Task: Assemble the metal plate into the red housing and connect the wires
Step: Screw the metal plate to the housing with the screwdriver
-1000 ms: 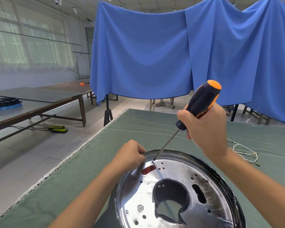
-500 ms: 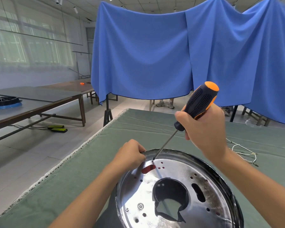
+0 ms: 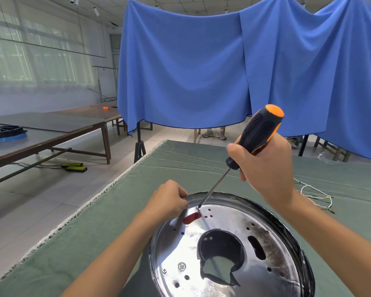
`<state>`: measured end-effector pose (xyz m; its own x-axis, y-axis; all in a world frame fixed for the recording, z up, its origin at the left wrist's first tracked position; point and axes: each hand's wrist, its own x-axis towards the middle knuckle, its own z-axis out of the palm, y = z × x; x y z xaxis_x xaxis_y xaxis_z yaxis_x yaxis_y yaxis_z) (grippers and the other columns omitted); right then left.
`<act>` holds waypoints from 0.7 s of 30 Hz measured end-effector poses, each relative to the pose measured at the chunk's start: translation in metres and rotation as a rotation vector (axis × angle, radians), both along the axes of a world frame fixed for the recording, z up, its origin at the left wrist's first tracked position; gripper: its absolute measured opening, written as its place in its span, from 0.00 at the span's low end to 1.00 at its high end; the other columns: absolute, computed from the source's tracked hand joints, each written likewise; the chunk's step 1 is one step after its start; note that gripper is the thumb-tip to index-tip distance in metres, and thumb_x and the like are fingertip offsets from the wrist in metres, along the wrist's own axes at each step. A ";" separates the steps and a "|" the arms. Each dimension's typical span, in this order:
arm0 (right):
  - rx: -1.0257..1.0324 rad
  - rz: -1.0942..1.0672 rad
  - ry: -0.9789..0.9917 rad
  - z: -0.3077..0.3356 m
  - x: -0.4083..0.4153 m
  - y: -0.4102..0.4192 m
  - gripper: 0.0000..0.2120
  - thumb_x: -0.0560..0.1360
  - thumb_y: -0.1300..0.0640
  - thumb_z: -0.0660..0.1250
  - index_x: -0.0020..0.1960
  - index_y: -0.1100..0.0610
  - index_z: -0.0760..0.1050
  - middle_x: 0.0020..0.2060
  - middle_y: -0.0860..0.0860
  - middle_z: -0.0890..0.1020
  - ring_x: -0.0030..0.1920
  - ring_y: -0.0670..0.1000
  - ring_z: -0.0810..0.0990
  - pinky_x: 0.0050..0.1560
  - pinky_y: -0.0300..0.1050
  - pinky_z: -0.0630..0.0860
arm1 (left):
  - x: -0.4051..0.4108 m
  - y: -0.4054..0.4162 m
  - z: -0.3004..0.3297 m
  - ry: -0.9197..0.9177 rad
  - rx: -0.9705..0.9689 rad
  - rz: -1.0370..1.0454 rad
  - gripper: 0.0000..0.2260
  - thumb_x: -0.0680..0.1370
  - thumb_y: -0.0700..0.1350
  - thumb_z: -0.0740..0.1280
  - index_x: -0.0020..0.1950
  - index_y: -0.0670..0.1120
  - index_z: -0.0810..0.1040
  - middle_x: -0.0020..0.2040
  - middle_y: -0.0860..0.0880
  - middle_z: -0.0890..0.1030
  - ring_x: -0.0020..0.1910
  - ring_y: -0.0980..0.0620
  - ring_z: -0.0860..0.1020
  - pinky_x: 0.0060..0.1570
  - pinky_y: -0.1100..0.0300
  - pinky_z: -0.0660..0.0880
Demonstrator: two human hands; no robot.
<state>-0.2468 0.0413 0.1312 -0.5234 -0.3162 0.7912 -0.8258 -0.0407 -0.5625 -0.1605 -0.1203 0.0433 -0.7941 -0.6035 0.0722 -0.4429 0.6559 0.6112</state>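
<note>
metal plate (image 3: 234, 232): glossy, mirror-bright, speckled | screwdriver (image 3: 259, 133): knobbly black-orange plastic grip, smooth steel shaft | table cover (image 3: 94, 232): matt green cloth | curtain (image 3: 191, 71): soft blue cloth

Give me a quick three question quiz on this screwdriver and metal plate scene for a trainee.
1. True or false: the right hand grips the screwdriver.
2. Where does the screwdriver tip touch? A) the metal plate, near its far rim B) the white wires C) the green cloth
3. Fill in: the left hand holds the plate's ____.

Key: 1 true; 2 A; 3 rim.
</note>
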 end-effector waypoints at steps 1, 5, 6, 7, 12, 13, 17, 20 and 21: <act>0.005 -0.007 0.013 0.000 0.000 -0.001 0.09 0.67 0.61 0.70 0.34 0.65 0.73 0.22 0.53 0.76 0.23 0.55 0.74 0.28 0.47 0.74 | 0.000 0.000 0.000 -0.002 0.002 0.000 0.10 0.71 0.35 0.65 0.30 0.43 0.77 0.29 0.45 0.69 0.33 0.47 0.65 0.34 0.59 0.63; 0.076 -0.022 0.047 0.007 0.001 -0.008 0.11 0.69 0.60 0.71 0.35 0.64 0.71 0.23 0.54 0.77 0.25 0.53 0.75 0.30 0.41 0.74 | 0.001 0.000 -0.001 0.003 0.014 0.004 0.11 0.71 0.34 0.64 0.28 0.43 0.75 0.29 0.45 0.68 0.32 0.47 0.65 0.34 0.59 0.63; 0.100 -0.024 0.041 0.011 0.001 -0.011 0.12 0.70 0.59 0.71 0.36 0.64 0.70 0.24 0.56 0.77 0.25 0.53 0.76 0.29 0.40 0.73 | 0.000 0.000 -0.001 0.004 0.011 0.005 0.10 0.71 0.34 0.64 0.30 0.41 0.76 0.29 0.44 0.67 0.33 0.47 0.64 0.34 0.59 0.63; 0.122 -0.023 0.025 0.015 0.001 -0.015 0.12 0.70 0.58 0.70 0.37 0.64 0.70 0.27 0.58 0.78 0.26 0.54 0.77 0.29 0.41 0.74 | 0.000 0.000 -0.002 0.008 0.007 0.006 0.08 0.71 0.34 0.64 0.32 0.39 0.77 0.30 0.44 0.67 0.33 0.47 0.64 0.34 0.58 0.62; 0.201 0.008 -0.037 0.027 0.001 -0.036 0.13 0.71 0.56 0.70 0.41 0.66 0.73 0.33 0.58 0.83 0.22 0.48 0.77 0.28 0.47 0.77 | -0.001 0.001 -0.003 0.002 -0.018 0.005 0.08 0.71 0.35 0.64 0.31 0.42 0.76 0.31 0.44 0.67 0.33 0.47 0.63 0.34 0.58 0.62; 0.204 0.020 -0.042 0.028 0.001 -0.040 0.13 0.71 0.55 0.70 0.42 0.66 0.73 0.34 0.58 0.83 0.23 0.47 0.77 0.30 0.49 0.78 | 0.000 0.001 -0.002 0.000 -0.023 0.006 0.09 0.70 0.35 0.64 0.31 0.43 0.75 0.30 0.44 0.66 0.34 0.46 0.63 0.34 0.58 0.62; 0.191 0.054 -0.041 0.029 0.001 -0.051 0.15 0.72 0.55 0.69 0.41 0.68 0.71 0.36 0.62 0.82 0.35 0.62 0.80 0.35 0.60 0.78 | 0.000 0.000 -0.003 0.007 -0.015 0.004 0.10 0.70 0.35 0.64 0.30 0.45 0.72 0.30 0.44 0.65 0.33 0.47 0.63 0.34 0.58 0.61; 0.187 0.053 -0.044 0.028 0.001 -0.054 0.15 0.72 0.55 0.70 0.41 0.67 0.71 0.35 0.62 0.82 0.36 0.60 0.82 0.34 0.60 0.78 | 0.000 -0.002 -0.004 0.007 0.001 0.001 0.09 0.70 0.35 0.64 0.31 0.45 0.74 0.31 0.44 0.66 0.33 0.47 0.63 0.34 0.58 0.62; 0.182 0.046 -0.051 0.028 0.001 -0.054 0.15 0.72 0.54 0.70 0.41 0.66 0.71 0.35 0.61 0.82 0.35 0.58 0.82 0.34 0.60 0.78 | -0.001 -0.002 -0.004 0.008 0.006 0.003 0.09 0.70 0.35 0.64 0.31 0.45 0.74 0.31 0.44 0.66 0.33 0.47 0.63 0.34 0.58 0.62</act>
